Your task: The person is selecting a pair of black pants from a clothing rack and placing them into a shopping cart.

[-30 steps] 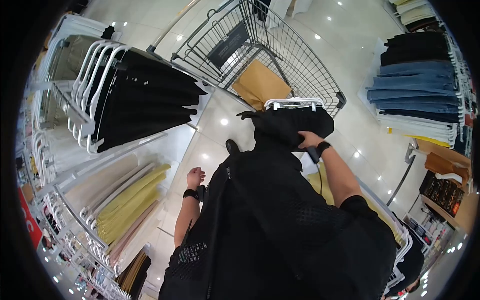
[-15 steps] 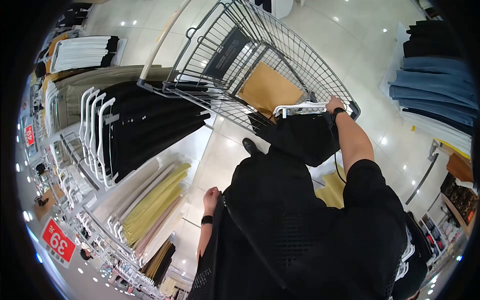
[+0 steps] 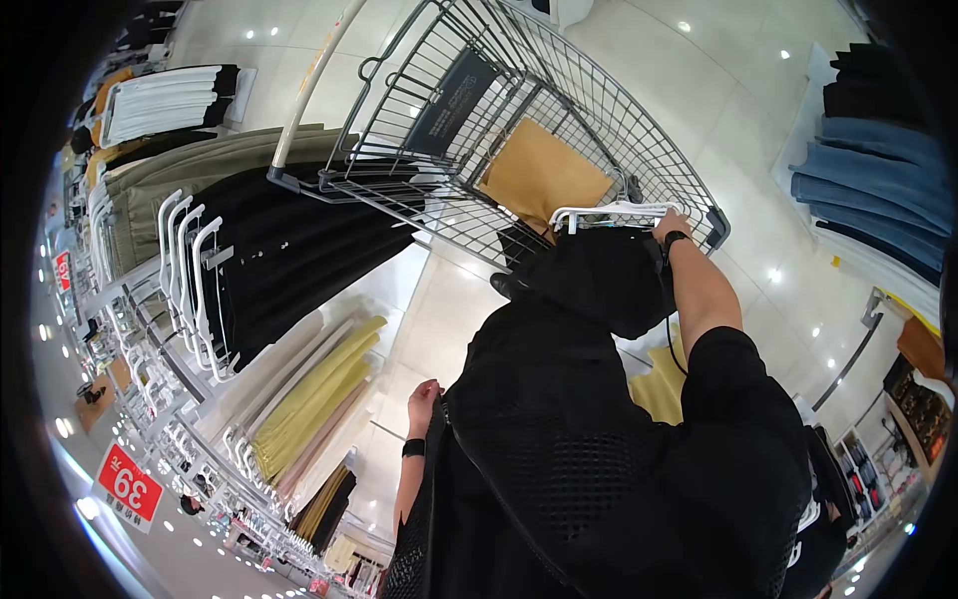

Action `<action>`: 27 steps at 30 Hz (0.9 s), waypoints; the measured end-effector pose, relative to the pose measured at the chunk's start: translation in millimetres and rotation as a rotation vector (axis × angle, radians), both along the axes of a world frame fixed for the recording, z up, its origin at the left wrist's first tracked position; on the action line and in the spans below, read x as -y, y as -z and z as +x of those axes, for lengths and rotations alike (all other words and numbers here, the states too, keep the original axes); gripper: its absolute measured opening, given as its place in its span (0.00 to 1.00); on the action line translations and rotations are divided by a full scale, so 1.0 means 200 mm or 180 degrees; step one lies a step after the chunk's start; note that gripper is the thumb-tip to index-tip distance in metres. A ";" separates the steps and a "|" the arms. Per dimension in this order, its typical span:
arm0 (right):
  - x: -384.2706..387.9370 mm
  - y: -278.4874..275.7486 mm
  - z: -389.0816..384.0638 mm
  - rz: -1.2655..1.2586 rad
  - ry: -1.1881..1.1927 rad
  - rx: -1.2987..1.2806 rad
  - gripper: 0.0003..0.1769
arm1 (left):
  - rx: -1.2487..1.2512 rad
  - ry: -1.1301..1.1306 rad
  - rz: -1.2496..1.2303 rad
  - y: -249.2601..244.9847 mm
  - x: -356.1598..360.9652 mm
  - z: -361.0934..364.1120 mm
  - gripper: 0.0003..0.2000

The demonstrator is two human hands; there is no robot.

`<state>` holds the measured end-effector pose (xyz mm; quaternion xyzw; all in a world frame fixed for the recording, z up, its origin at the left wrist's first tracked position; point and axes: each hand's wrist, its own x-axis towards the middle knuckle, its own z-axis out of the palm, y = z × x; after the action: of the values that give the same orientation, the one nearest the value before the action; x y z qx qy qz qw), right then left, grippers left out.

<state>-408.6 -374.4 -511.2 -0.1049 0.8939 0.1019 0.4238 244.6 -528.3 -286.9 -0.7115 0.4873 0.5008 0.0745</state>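
My right hand is closed around white hangers at the near side of the shopping cart. Several hangers lie bunched together in that grip. Black garments hang from them, in front of my body and close to the cart's wire side. To the lower left, my left hand has its fingers curled beside the zip edge of my open black vest. What it holds, if anything, I cannot tell. Inside the cart lies a brown paper or cardboard piece.
On the left, a rack carries black trousers on white hangers, with yellow trousers below. A red price sign stands at the lower left. Folded jeans lie on a display at the right. Pale tiled floor surrounds the cart.
The cart, hangers and right hand sit slightly further right in view. My shoe is now more covered by the black garments. Both hands keep much the same pose.
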 end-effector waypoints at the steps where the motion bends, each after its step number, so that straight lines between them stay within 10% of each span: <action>1: -0.01 0.04 -0.03 -0.0099 0.0197 -0.0073 0.31 | 0.0104 -0.0027 -0.0018 0.00 0.01 -0.01 0.16; 18: -0.19 0.13 -0.12 -0.1847 0.0733 0.0666 0.46 | -0.0091 0.0627 -0.0074 0.29 0.22 0.06 0.16; 27: -0.15 0.11 0.08 -0.1566 0.0684 -0.0229 0.43 | -0.0268 0.1175 -0.0503 0.22 0.48 -0.11 0.14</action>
<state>-391.7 -344.9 -533.3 -0.1056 0.9122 -0.1603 0.3619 222.1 -624.1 -330.7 -0.5922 0.6499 0.4681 0.0886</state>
